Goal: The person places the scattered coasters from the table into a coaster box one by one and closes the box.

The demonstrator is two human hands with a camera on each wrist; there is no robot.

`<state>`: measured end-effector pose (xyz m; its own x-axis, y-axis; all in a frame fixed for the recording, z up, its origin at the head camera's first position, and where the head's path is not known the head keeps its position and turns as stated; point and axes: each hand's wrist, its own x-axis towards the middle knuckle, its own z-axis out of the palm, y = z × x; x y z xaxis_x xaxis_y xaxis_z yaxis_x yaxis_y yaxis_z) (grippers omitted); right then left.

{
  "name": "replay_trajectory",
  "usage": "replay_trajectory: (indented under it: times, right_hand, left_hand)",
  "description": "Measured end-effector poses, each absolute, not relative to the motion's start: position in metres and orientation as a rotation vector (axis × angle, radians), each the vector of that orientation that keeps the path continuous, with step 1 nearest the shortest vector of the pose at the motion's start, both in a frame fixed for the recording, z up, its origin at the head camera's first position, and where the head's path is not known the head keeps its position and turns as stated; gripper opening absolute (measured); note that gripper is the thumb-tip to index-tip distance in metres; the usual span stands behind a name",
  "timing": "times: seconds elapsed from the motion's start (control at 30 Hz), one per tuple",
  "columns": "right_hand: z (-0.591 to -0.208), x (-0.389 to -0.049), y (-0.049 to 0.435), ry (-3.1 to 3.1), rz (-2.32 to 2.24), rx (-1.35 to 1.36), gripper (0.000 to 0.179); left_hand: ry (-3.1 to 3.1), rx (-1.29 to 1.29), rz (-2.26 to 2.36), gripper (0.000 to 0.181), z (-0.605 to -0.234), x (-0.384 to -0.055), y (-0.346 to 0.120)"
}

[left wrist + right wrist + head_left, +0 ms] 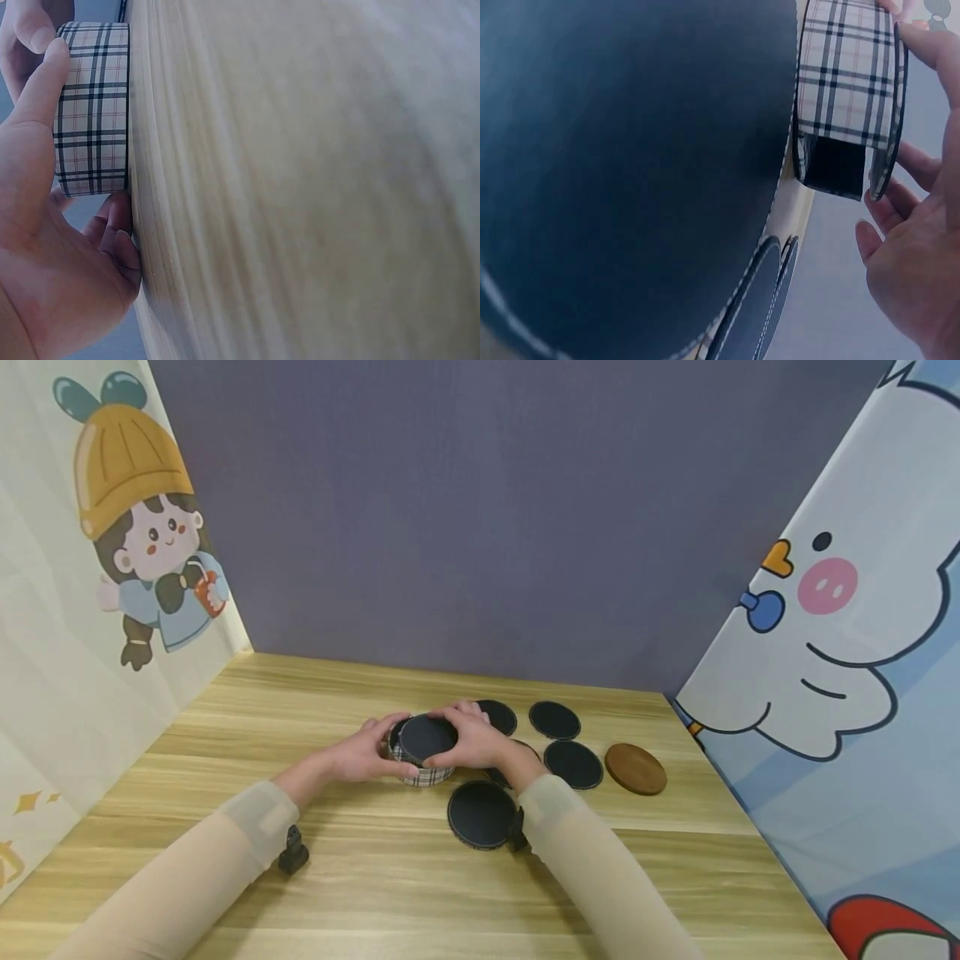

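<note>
A round plaid coaster holder (426, 777) with a dark rim stands on the table, and its side opening shows in the right wrist view. My left hand (362, 755) holds it from the left, thumb at the near side and fingers beyond. My right hand (474, 740) grips a round black coaster (427, 738) with pale stitching, by its edges, at the top of the holder. A dark surface beneath that coaster shows at the left of the holder's top. In the left wrist view the holder's plaid wall (94, 112) faces the camera.
Several black coasters (555, 720) lie right of the holder, some partly behind my right hand and wrist. One coaster (481, 815) sits nearer me. A round brown wooden disc (636, 769) lies farther right. A grey panel (465, 527) closes off the table's back.
</note>
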<state>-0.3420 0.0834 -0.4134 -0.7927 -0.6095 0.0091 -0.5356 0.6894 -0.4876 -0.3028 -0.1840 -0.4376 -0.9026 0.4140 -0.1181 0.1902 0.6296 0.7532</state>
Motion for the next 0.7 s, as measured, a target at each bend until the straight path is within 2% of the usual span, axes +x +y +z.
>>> replay_trajectory:
  times: [0.7]
  right_hand:
    - [-0.4132,-0.3416,0.0790,2.707,-0.681,-0.957,0.089]
  left_hand:
    - [2.562,0.532,1.140,0.114,-0.4400,-0.3062,-0.1860]
